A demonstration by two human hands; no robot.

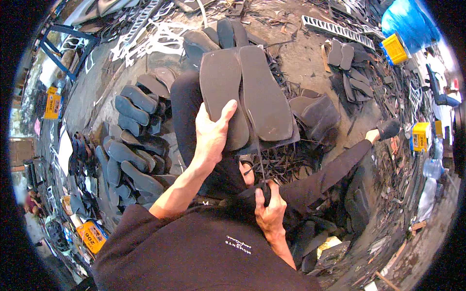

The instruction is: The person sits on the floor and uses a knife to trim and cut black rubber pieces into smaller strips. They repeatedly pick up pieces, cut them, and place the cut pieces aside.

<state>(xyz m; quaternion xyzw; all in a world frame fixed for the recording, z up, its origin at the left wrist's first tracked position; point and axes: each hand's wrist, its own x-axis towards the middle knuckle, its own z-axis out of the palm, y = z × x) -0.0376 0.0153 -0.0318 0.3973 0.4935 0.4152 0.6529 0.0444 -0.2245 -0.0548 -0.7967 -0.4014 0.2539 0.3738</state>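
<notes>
Two dark grey shoe soles [221, 92] lie side by side, toes toward me, on a dark sheet whose edge shows at their lower right. My left hand [212, 130] is closed on the left sole, thumb on top and the other fingers hidden underneath. The right sole [266, 97] lies flat just beside it. Below them my right hand [270, 206] is closed round a small black handle-like piece [265, 190]. A thin, narrow length runs up from it to the gap between the soles; whether it is a blade or a strip I cannot tell.
Stacks of cut soles [138, 160] stand on the left, with more soles [315, 114] to the right. Thin black offcuts [301, 165] lie beneath the held soles. White perforated scraps [160, 39], yellow boxes [395, 48] and a blue bag [407, 24] lie farther out.
</notes>
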